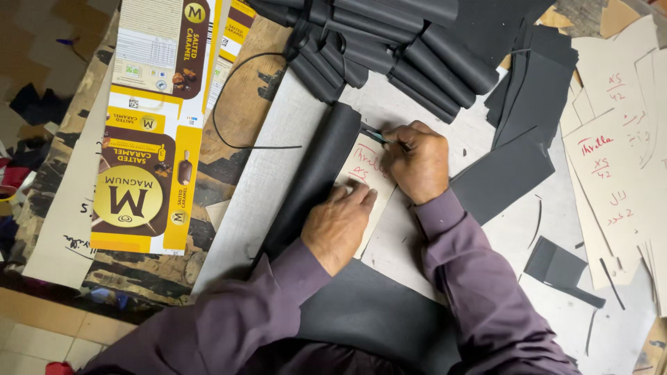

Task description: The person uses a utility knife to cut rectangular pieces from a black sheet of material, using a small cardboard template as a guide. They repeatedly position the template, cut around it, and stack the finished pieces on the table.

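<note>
My left hand [338,223] presses flat on a beige card template [368,173] that lies on a black sheet [316,173] curled up at its left side. My right hand [417,161] grips a thin pen-like tool [375,135], its tip at the template's upper edge. Both arms wear purple sleeves. The sheet rests on a grey cutting board [271,173].
A pile of rolled black pieces [389,48] lies at the top. Cut black pieces [528,97] and beige card patterns with red writing [618,153] sit at the right. A flattened yellow and brown carton [149,139] covers the left. A thin black strip [229,104] curves beside it.
</note>
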The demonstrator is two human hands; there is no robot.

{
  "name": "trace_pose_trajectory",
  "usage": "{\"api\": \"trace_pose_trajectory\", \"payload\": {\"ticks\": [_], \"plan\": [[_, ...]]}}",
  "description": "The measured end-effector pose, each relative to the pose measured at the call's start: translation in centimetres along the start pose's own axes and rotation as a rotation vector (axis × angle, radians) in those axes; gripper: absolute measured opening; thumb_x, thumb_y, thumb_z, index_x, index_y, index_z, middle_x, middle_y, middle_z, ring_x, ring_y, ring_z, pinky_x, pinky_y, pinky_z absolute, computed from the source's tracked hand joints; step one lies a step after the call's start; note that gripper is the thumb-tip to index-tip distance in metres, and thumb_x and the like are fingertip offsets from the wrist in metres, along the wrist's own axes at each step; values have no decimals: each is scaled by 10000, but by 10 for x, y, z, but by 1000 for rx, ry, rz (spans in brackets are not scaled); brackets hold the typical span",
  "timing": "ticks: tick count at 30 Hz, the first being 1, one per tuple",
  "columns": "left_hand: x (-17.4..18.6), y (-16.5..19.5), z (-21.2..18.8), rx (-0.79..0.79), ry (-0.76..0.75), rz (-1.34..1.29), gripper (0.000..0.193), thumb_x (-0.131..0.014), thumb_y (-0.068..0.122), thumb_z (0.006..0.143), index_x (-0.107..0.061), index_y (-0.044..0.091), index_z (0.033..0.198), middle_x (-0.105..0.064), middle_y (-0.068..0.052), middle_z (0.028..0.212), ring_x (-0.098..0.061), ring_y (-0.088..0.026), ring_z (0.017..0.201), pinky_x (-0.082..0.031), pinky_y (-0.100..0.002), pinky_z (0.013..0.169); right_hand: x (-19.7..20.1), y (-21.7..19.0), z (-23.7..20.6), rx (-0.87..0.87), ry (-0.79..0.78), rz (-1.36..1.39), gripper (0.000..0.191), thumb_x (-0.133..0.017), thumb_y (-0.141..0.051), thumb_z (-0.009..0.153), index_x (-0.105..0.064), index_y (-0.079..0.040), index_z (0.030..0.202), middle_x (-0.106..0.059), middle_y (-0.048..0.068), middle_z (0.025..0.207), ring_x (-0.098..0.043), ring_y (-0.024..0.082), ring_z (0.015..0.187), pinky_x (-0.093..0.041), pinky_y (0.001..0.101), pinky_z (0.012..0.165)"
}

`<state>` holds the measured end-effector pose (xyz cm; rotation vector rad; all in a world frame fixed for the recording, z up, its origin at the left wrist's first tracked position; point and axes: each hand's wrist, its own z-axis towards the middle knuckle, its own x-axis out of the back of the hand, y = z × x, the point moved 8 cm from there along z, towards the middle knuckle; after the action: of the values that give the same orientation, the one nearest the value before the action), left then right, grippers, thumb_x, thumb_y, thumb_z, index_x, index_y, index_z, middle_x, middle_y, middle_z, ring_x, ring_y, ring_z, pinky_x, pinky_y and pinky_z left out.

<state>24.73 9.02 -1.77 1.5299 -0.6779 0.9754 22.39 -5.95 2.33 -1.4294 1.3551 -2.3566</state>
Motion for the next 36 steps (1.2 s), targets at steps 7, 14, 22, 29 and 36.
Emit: {"api": "trace_pose_trajectory", "payload": {"ticks": [7,14,22,29,36], "plan": [[3,-2,19,18,-109,61,514,-554,74,900,-529,77,1414,-369,-109,1586,-616,-327,1133,-573,-392,878,-9,5,-6,177,144,-192,258,-728,103,761,-787,-28,976,-703,122,844,-699,265,712,-576,369,646],[3,2,25,26,-273,77,887,-832,121,744,-400,82,1517,-270,-99,1622,-605,-334,1171,-567,-375,911,1,10,-20,202,96,-295,303,-740,72,662,-777,-21,948,-693,134,832,-672,305,789,-571,397,695],[3,-10,33,-40,-351,-29,665,-684,79,875,-454,119,1497,-267,-95,1617,-688,-314,1072,-551,-386,961,68,44,-76,114,141,-439,234,-701,113,768,-774,-43,926,-685,122,806,-679,290,782,-564,397,692],[-5,-16,43,-135,-316,65,488,-587,23,942,-573,128,1419,-361,-100,1561,-675,-356,1105,-569,-415,960,51,-24,-119,-17,-298,-322,352,-703,106,755,-800,-56,1052,-670,137,801,-653,296,712,-542,396,662],[-2,-12,44,-263,-268,179,816,-816,-12,681,-558,183,1430,-338,-103,1528,-268,-433,1418,-458,-399,1060,-60,-76,-186,10,47,-51,399,-674,123,791,-795,-67,1120,-628,108,833,-653,252,742,-545,364,672]]}}
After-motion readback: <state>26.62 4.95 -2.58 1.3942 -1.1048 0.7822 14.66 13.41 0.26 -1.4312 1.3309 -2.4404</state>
